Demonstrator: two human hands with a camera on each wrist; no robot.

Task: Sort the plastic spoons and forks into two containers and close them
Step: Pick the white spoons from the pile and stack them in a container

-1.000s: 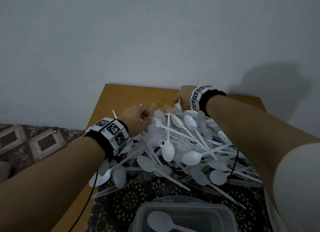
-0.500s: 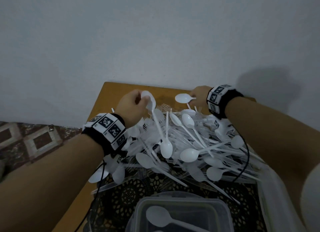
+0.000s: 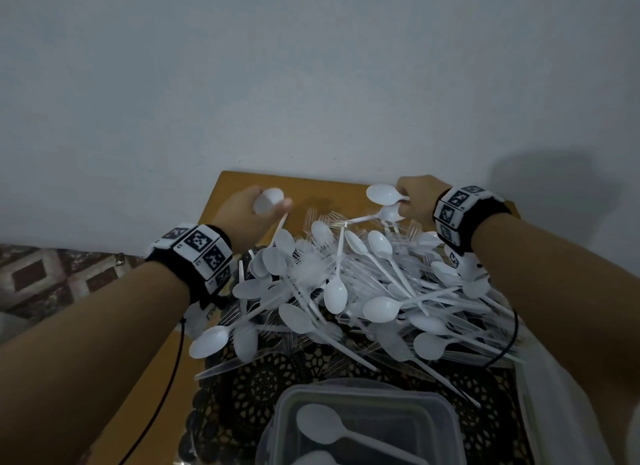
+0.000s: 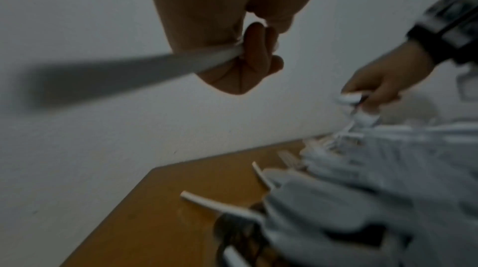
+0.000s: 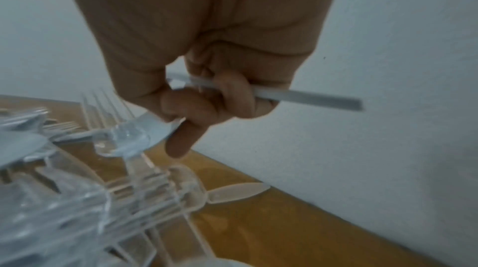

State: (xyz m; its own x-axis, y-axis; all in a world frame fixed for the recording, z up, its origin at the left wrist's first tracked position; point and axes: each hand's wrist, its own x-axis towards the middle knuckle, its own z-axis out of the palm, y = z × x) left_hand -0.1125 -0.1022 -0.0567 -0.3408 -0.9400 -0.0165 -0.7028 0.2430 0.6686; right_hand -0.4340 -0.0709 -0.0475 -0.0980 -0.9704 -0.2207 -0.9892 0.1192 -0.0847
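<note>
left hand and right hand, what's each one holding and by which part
The left hand grips a white spoon by its handle. The right hand holds two white spoons, also by their handles, near the bowls.

Both bare forearms reach forward, each wrist wrapped in a black band with black-and-white marker tiles. The left hand [image 3: 247, 212] is raised with fingers curled round a white plastic spoon [image 3: 268, 201]. The right hand [image 3: 417, 199] grips two white plastic spoons [image 3: 382, 194], index finger extended downward.

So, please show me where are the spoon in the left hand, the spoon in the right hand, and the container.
Left-hand spoon [image 3: 268, 199], head view, bowl.
Right-hand spoon [image 3: 382, 194], head view, bowl.
Container [image 3: 446, 409], head view, far right rim.
</note>
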